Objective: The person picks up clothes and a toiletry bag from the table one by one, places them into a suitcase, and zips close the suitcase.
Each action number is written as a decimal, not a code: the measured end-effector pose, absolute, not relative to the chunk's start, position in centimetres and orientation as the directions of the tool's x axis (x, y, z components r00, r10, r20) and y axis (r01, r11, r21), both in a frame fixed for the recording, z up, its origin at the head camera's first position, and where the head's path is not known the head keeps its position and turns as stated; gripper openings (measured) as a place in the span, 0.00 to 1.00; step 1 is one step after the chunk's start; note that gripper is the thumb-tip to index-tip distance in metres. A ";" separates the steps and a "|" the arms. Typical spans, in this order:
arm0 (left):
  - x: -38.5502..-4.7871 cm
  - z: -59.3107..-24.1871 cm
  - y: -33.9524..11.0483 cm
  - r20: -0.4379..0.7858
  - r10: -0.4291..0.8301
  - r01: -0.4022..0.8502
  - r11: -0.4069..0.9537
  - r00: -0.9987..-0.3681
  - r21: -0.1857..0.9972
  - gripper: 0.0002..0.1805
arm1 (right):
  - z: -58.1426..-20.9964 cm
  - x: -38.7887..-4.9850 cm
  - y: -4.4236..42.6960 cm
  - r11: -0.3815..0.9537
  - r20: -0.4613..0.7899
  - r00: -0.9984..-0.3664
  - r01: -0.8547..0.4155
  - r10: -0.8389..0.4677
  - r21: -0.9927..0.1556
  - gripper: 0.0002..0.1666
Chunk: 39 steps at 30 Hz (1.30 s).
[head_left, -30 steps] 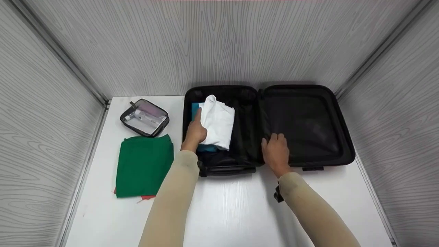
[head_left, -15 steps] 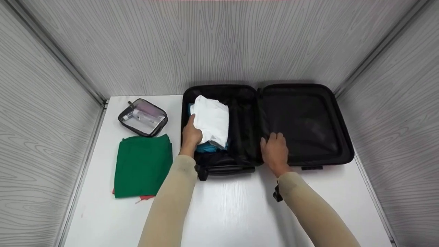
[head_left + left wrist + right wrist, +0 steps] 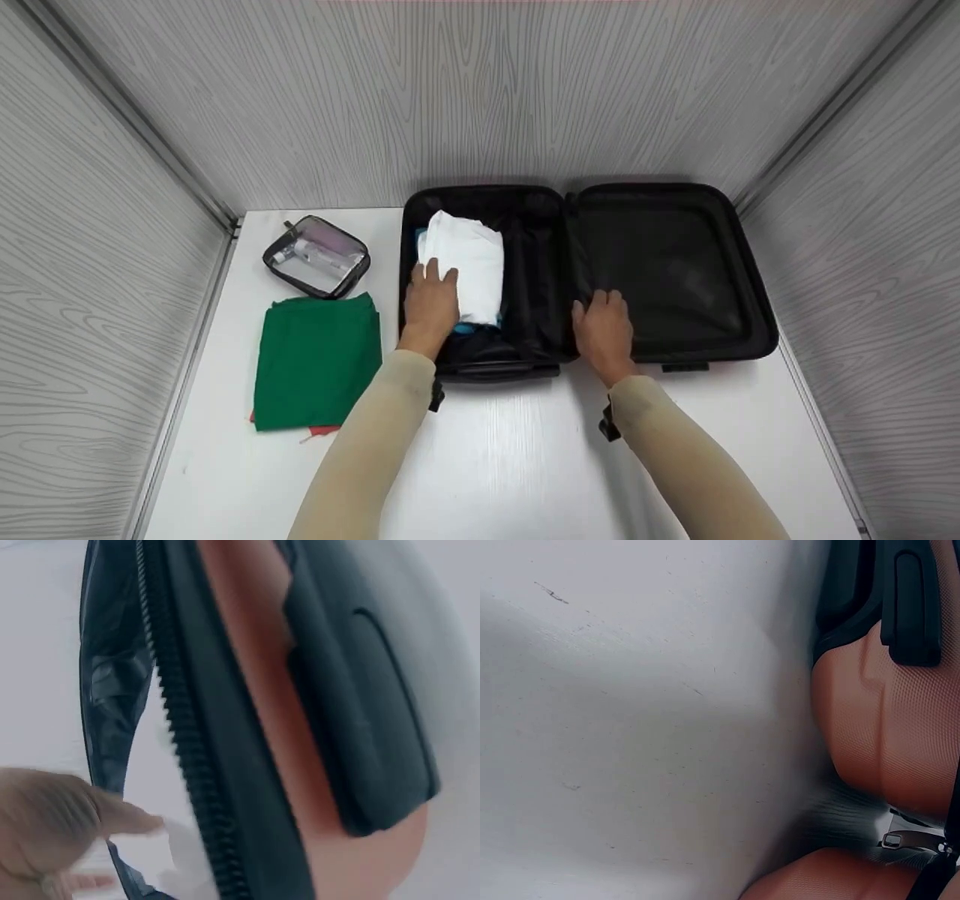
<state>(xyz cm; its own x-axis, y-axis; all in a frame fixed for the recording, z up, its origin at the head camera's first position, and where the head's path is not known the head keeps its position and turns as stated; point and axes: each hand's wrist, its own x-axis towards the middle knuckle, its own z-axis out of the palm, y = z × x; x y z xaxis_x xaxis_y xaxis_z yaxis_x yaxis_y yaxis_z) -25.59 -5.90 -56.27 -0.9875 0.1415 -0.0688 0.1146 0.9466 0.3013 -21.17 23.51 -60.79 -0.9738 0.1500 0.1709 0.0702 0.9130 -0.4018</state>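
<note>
While the left hand point(image 3: 431, 304) spreads its fingers over the left edge of the white cloth point(image 3: 480, 274), which lies on blue cloth point(image 3: 465, 328) in the suitcase's point(image 3: 667, 277) left half, the right hand point(image 3: 603, 334) rests by the hinge, whether gripping I cannot tell. Half a second ago, the left fingers were bunched together and the cloth's near edge was raised; now it lies flatter.

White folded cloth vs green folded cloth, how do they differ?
Place: the white folded cloth lies in the open black-lined suitcase; the green folded cloth lies on the white table.
Beneath: blue fabric shows under the white cloth, red fabric under the green.
Hands: the left hand is at the white cloth's edge; neither hand is on the green.
Shared: both are folded and lie on another colour.
</note>
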 end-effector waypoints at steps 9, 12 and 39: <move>-24.9 -57.9 -6.7 -0.287 0.192 0.062 0.911 -0.938 0.408 0.38 | -60.5 -21.1 23.5 0.908 0.146 -0.976 0.089 0.162 -0.409 0.30; -24.8 -57.6 -7.1 -0.285 0.200 0.064 0.903 -0.937 0.424 0.37 | -60.5 -21.0 23.5 0.904 0.144 -0.976 0.092 0.166 -0.417 0.30; -21.2 -53.6 -15.3 0.133 -0.117 -0.014 0.798 -0.984 0.602 0.11 | -60.5 -20.9 23.5 0.902 0.141 -0.980 0.067 0.140 -0.427 0.30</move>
<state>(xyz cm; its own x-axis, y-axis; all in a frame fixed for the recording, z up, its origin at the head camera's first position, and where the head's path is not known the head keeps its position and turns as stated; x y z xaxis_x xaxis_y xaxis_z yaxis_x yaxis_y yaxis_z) -21.23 -15.26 -53.57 -0.9842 -0.1168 0.1327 -0.0136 0.7984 0.6020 -20.93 23.53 -60.47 -0.9801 0.1398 0.1409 0.0673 0.9018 -0.4269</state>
